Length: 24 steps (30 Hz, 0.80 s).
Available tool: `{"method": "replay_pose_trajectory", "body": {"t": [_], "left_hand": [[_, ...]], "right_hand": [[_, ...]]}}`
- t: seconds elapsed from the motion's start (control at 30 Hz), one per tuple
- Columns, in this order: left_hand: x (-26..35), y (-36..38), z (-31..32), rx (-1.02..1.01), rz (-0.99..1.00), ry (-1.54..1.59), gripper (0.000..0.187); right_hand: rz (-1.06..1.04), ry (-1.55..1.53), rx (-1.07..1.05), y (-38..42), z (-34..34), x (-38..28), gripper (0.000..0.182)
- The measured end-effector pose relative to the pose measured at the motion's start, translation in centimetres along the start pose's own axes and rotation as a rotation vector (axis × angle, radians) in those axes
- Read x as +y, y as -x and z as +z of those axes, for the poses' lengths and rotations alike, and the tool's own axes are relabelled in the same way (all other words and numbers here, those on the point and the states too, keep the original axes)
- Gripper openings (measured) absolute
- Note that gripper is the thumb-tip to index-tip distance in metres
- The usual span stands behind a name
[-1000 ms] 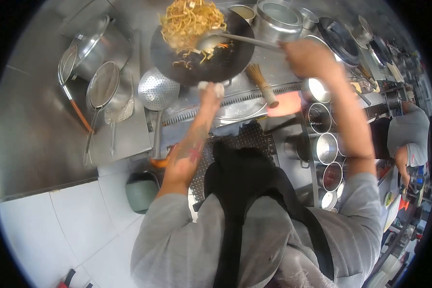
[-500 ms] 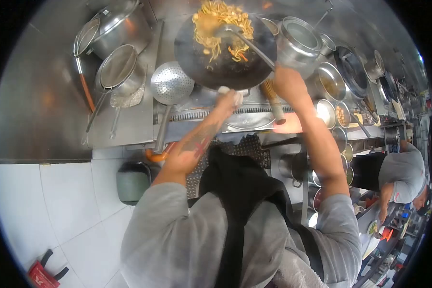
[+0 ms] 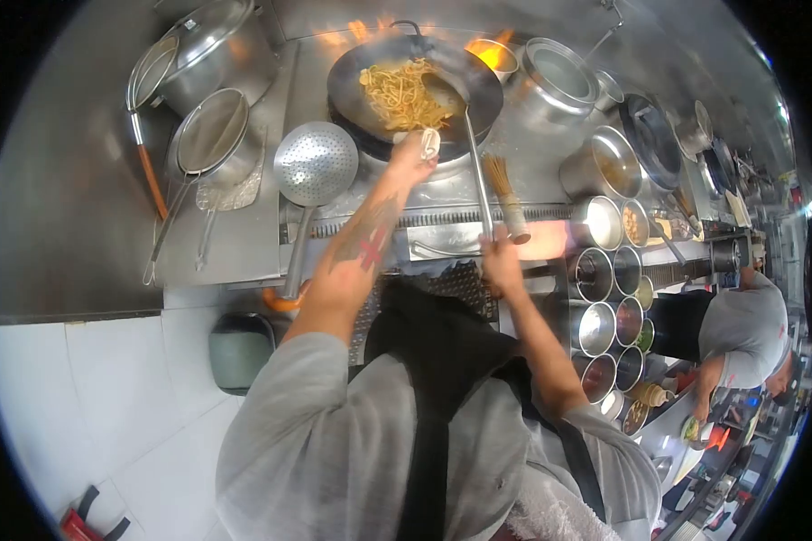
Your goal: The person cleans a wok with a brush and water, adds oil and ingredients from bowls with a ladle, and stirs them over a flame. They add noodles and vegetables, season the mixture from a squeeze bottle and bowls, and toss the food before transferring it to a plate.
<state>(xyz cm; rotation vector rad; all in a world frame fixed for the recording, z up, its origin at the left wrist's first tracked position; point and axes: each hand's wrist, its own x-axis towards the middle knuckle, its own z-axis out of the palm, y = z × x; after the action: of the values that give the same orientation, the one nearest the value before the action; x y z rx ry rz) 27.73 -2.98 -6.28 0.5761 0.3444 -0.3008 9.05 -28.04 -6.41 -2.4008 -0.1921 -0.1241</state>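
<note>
A dark wok point(image 3: 474, 77) sits over the stove, with a heap of noodles point(image 3: 404, 95) in it. My left hand point(image 3: 413, 158) is closed at the wok's near edge, gripping it through a folded white cloth point(image 3: 429, 142). Back near the stove's front edge, my right hand point(image 3: 500, 260) is wrapped round the end of a long-handled ladle point(image 3: 475, 162). The ladle's bowl rests inside the wok, against the right side of the noodles. Just right of the ladle's handle lies a bamboo brush point(image 3: 507, 200).
Flames point(image 3: 490, 56) show behind the wok. A perforated skimmer point(image 3: 316, 164) and a strainer point(image 3: 212, 131) lie to the left. Metal pots point(image 3: 609, 160) and several ingredient containers point(image 3: 597, 329) stand right. A co-worker point(image 3: 740, 329) bends over a counter at far right.
The wok has levelled out, and the noodles have dropped from its far side to the middle. My right hand has drawn back toward my body with the ladle. Flames now show behind.
</note>
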Motion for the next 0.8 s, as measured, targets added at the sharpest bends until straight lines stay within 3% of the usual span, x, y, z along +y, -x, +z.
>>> {"method": "replay_pose_trajectory", "body": {"t": [0.07,0.13,0.23,0.3,0.33,0.4,0.47,0.53,0.57,0.63,0.7,0.73,0.8], "left_hand": [[0.3,3.8,-0.5,-0.009,-0.039,-0.023,0.02],[0.8,8.1,0.0,-0.032,-0.083,-0.054,0.023],[-0.1,12.4,-0.5,-0.039,-0.244,-0.107,0.03],[-1.6,13.1,-1.8,0.054,-0.014,-0.391,0.031],[-1.8,14.0,-2.1,0.051,-0.019,-0.398,0.031],[-1.3,15.7,-2.9,0.025,-0.104,-0.162,0.035],[-0.4,16.9,-3.6,0.0,-0.173,-0.067,0.042],[0.3,17.2,-3.8,-0.108,-0.148,-0.069,0.046],[0.3,16.6,-2.8,-0.039,-0.142,-0.066,0.052],[0.5,14.2,-1.2,-0.023,-0.185,-0.011,0.054],[1.5,10.9,0.6,-0.012,-0.21,0.057,0.055],[1.8,9.3,1.4,-0.01,-0.275,0.074,0.054],[2.3,5.9,2.4,-0.006,-0.341,0.091,0.053]], "right_hand": [[0.557,-0.449,-0.234,-2.7,-5.2,-5.2,0.047],[0.413,-0.295,-0.203,-6.4,-6.6,-5.3,0.046],[0.046,0.099,0.049,-14.5,-3.8,-2.4,0.041],[0.303,0.031,-0.089,-17.5,-3.3,-6.2,0.036],[0.309,0.027,-0.084,-18.7,-3.9,-6.2,0.036],[0.477,-0.619,-0.476,-20.7,-5.6,-6.1,0.028],[0.538,-0.797,-0.475,-20.1,-8.8,-7.5,0.022],[0.411,-0.668,-0.424,-19.8,-9.6,-7.4,0.026],[0.421,-0.688,-0.411,-21.1,-8.4,-6.7,0.026],[0.067,0.076,-0.258,-26.1,-4.6,-5.2,0.029],[0.239,0.072,-0.459,-28.5,-4.3,-7.9,0.031],[0.244,0.066,-0.458,-28.2,-4.2,-8.0,0.031],[-0.285,0.448,-0.297,-27.5,-4.4,-8.0,0.031]]}}
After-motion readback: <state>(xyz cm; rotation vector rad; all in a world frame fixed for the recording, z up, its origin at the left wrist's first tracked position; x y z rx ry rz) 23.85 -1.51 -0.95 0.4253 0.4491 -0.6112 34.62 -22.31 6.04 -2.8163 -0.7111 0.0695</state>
